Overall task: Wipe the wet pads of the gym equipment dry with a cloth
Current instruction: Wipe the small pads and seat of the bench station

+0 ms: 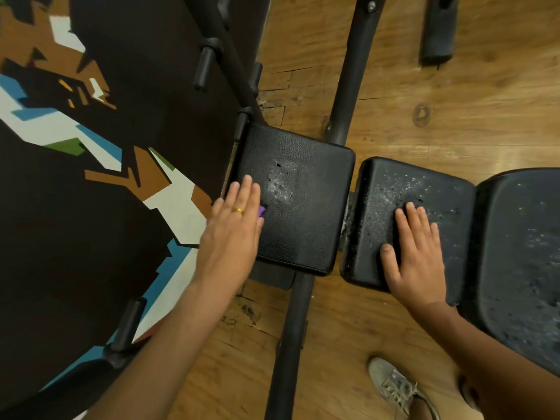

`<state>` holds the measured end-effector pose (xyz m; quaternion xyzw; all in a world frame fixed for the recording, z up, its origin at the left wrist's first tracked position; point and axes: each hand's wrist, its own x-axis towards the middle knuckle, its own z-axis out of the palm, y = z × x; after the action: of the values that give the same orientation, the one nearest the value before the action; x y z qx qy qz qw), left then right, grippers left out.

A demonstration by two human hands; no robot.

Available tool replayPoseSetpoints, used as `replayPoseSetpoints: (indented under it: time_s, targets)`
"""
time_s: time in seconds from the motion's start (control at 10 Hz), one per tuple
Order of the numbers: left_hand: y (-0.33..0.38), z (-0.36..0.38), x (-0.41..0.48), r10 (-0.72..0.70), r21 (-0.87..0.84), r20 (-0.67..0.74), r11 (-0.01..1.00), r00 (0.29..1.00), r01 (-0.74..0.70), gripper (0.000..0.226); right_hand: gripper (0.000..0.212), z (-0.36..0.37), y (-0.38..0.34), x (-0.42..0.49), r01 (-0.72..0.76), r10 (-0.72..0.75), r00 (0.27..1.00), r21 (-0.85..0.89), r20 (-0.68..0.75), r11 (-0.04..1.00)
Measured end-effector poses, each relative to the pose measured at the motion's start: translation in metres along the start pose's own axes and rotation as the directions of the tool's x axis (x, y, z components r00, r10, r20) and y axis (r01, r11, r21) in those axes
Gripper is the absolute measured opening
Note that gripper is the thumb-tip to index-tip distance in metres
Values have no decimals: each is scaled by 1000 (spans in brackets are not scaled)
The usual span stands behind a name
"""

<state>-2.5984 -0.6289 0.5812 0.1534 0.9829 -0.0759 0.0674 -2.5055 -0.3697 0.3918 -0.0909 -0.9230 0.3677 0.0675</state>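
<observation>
Three black pebbled-leather pads sit in a row running left to right, with the row's long axis across the view. The squarish black left pad [303, 207] has rounded corners, a stitched near edge and a pale wet patch at its centre. The black middle pad [424, 186] is speckled with droplets; the larger black right pad [521, 253] is also beaded wet.

The small purple cloth [261, 211] lies on the left pad's left edge under the left hand [233, 228]. Only a corner of it shows, so its axis cannot be told. Left grip: fingers straight and together, pointing away, pressing flat on the cloth; gold ring [238, 211] on one finger. The right hand [419, 253] lies flat on the middle pad, grip spread, palm down, holding nothing.

A dark metal frame tube [348, 80] runs near to far under the left pad. Worn wood-plank floor [454, 101], grey laced shoe [397, 386] at near right, multicoloured angular-patterned surface [91, 177] at left
</observation>
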Motion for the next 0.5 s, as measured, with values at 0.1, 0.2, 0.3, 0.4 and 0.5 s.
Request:
replayPoseSetpoints:
  time_s: [0.1, 0.2, 0.3, 0.4, 0.5]
  targets:
    - [27, 11, 4, -40, 40, 0, 998, 999, 40, 76, 66, 0, 0, 0, 0, 0, 1000, 3, 0, 1000]
    - [57, 12, 7, -42, 28, 47, 999, 998, 41, 73, 66, 0, 0, 1, -4, 4, 1000, 3, 0, 1000]
    - [66, 6, -2, -108, 25, 239, 994, 965, 105, 81, 66, 0, 0, 0, -2, 2, 1000, -1, 1, 1000]
    - [59, -1, -11, -80, 12, 380, 997, 921, 81, 82, 66, 0, 0, 0, -1, 1, 1000, 0, 3, 1000]
    - [37, 6, -12, 115, 77, 243, 987, 963, -137, 79, 66, 0, -1, 0, -3, 3, 1000, 4, 8, 1000]
